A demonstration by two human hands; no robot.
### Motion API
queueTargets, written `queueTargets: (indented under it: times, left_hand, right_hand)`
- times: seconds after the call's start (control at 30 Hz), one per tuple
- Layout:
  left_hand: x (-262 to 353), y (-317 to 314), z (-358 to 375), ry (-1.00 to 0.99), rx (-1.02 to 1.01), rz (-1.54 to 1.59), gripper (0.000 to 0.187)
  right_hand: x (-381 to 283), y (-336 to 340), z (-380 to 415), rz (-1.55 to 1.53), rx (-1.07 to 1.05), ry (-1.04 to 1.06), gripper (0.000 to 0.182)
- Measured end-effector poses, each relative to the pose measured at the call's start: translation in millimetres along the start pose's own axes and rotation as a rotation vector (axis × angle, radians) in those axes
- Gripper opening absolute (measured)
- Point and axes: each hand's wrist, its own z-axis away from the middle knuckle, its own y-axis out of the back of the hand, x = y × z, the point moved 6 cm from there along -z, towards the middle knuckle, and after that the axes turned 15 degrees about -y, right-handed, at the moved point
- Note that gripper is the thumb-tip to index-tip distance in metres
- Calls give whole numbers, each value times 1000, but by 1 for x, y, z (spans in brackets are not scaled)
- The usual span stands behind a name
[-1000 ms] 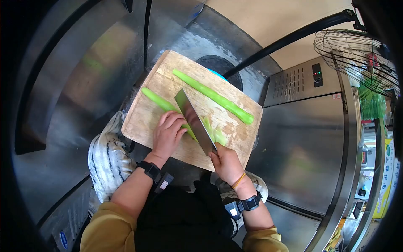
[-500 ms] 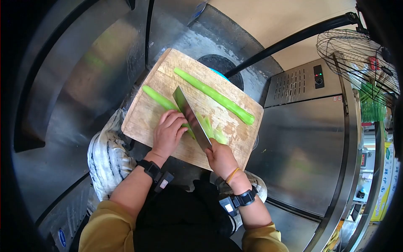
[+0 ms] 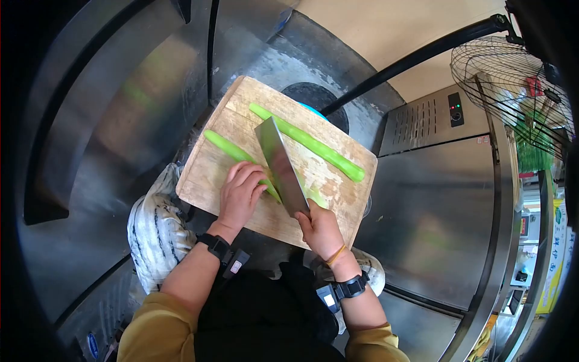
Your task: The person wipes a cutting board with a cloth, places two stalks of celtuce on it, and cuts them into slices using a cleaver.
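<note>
A wooden cutting board (image 3: pixel 208 175) lies on a steel counter. My left hand (image 3: pixel 241 193) presses down on a long peeled green stalk (image 3: pixel 224 146) near the board's front. My right hand (image 3: pixel 319 229) grips the handle of a cleaver (image 3: pixel 280 164), whose broad blade stands right beside my left fingers, over the stalk. Cut green slices (image 3: pixel 312 196) lie to the right of the blade. A second whole green stalk (image 3: pixel 313 146) lies diagonally across the far half of the board.
A striped white cloth (image 3: pixel 154 232) is bunched under the board's left front corner. A blue bowl rim (image 3: pixel 313 108) peeks out behind the board. A steel cabinet with indicator lights (image 3: pixel 434 114) stands at right, a wire fan cage (image 3: pixel 512 78) above it.
The cleaver has risen and tilted up from the stalk, its blade now showing broader. My left hand stays on the stalk.
</note>
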Motion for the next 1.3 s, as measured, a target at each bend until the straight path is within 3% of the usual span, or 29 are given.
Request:
queueTargets:
  times: [0.23, 0.83, 0.93, 1.03, 1.23, 1.3]
  left_hand:
    - [2, 2, -2, -2, 1, -36, 20]
    - [3, 3, -3, -1, -8, -48, 21]
    - [-1, 1, -2, 0, -26, -24, 24]
    - [1, 3, -4, 12, -29, -6, 30]
    - [-6, 17, -15, 27, -105, -220, 38]
    - [-9, 14, -14, 34, -180, -172, 39]
  right_hand:
    - [-12, 9, 13, 186, -22, 70, 14]
    - [-4, -18, -17, 256, -91, 46, 12]
    - [4, -25, -25, 213, -68, 1, 21]
    - [11, -24, -24, 191, 16, 115, 23]
    - [36, -25, -22, -96, -52, -71, 23]
    - [37, -24, -16, -52, -44, -67, 22]
